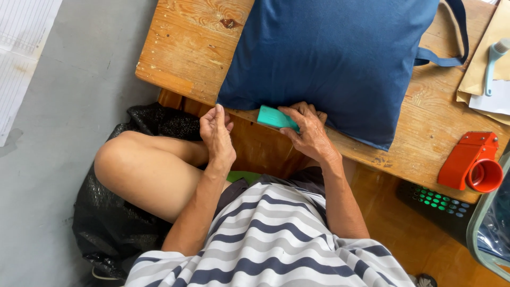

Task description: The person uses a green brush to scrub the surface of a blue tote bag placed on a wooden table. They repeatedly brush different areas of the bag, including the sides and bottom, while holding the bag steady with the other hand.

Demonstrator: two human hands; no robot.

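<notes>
Around your wooden table [186, 53]: red tape dispenser [473, 162] near its right front edge; pale blue brush [493, 64] lying on brown paper [481, 69] at the far right; black plastic bag [106, 228] on the floor below the left corner.

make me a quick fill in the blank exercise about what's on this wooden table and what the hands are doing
1. The right hand holds a small ____ block against the edge of the bag.
2. The large fabric bag on the wooden table is dark ____.
3. The tape dispenser near the table's right end is ____.
4. The left hand holds ____.

Missing words: teal; blue; red; nothing
</notes>
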